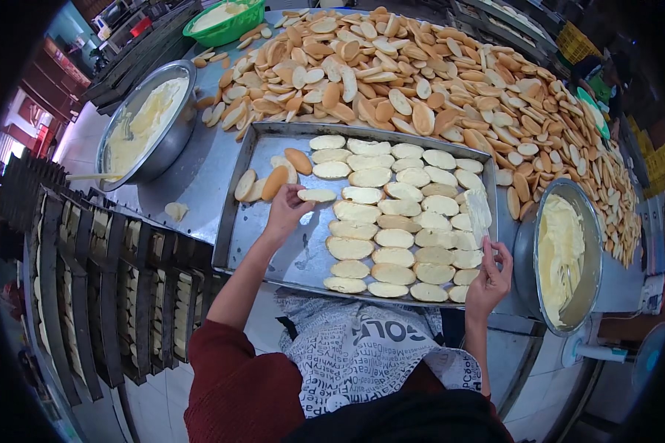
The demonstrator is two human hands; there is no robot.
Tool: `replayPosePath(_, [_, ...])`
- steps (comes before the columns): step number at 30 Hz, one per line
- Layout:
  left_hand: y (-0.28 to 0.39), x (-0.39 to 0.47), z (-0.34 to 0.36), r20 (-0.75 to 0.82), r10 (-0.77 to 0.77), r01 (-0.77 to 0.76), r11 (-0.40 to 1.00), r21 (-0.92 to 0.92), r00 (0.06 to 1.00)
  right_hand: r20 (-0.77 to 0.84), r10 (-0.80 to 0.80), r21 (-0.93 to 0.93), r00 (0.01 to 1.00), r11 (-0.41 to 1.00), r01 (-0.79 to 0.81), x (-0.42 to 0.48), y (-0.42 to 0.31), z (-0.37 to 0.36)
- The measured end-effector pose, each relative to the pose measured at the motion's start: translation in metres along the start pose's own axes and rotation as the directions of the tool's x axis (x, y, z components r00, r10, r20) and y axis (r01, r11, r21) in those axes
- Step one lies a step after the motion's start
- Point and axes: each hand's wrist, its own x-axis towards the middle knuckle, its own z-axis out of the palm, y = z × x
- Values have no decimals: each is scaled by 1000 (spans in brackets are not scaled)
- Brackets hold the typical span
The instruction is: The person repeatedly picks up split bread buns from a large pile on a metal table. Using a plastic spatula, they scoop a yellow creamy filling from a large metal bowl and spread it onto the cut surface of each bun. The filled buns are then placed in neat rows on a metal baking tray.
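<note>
A metal baking tray (pixel 288 243) lies before me, its middle and right side covered with rows of oval bread slices (pixel 399 208), most spread with pale cream. Between the thumb and fingers of my left hand (pixel 286 215) is one bread slice (pixel 317 195), held over the tray beside the rows. Several loose slices (pixel 275 183), some crust side up, lie past that hand in the tray's left part. My right hand (pixel 490 274) grips a flat, cream-smeared spatula (pixel 479 213) over the tray's right edge. Its blade covers part of the slices there.
A large heap of bread slices (pixel 366 72) lies behind the tray. Metal bowls of cream stand left (pixel 185 130) and right (pixel 523 263). A green basin (pixel 216 36) is at the far left. Racked trays (pixel 97 277) stand lower left. Another person (pixel 601 83) is at the far right.
</note>
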Motion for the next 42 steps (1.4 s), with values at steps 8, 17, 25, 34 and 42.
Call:
replayPosePath(8, [15, 32, 10, 52, 163, -166, 837, 522, 985, 22, 35, 9, 999, 999, -35, -10, 4, -3])
replayPosePath(17, [45, 59, -6, 145, 502, -368, 380, 849, 852, 24, 63, 57, 998, 996, -64, -9, -1, -2])
replayPosePath(25, [50, 95, -49, 470, 202, -485, 30, 874, 860, 21, 72, 77, 997, 994, -74, -9, -3, -3])
replayPosePath(34, [75, 79, -32, -5, 332, -296, 849, 438, 943, 112, 147, 230, 983, 958, -170, -10, -13, 2])
replayPosePath(42, [110, -10, 86, 335, -1, 220, 756, -616, 942, 248, 80, 542, 965, 815, -206, 9, -52, 35])
